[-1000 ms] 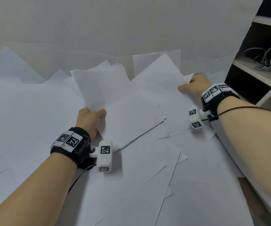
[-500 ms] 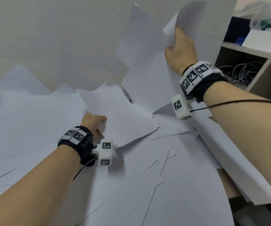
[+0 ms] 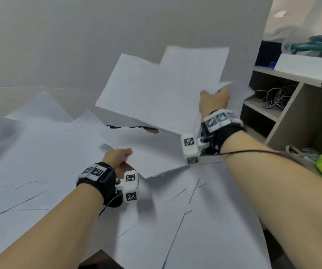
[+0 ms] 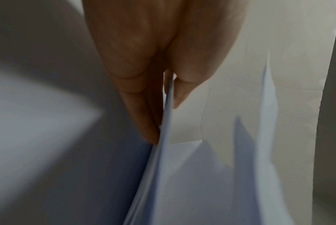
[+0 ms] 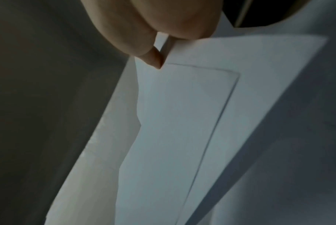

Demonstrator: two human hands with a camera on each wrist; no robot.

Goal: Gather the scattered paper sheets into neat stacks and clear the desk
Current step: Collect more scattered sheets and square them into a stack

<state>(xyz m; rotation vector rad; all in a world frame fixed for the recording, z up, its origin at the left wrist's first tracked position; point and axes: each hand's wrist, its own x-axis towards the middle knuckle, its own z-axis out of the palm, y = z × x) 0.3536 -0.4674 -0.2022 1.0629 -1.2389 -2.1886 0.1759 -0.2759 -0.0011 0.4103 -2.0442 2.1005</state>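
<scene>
While the left hand (image 3: 117, 155) keeps pinching its stack (image 3: 152, 158) at frame centre, the right hand (image 3: 214, 100), lower than before, pinches lifted sheets (image 3: 162, 90) descending toward it, so merging looks imminent.

The right hand (image 3: 214, 100) has swung its lifted sheets (image 3: 156, 94) lower and leftward, over the left hand's bundle (image 3: 152, 152).

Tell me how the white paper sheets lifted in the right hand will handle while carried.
The white paper sheets look floppy: gripped at one corner by the right hand, they hang fanned out. Probably light. Their edges are stepped, so loose sheets may slip from the pinch.
</scene>
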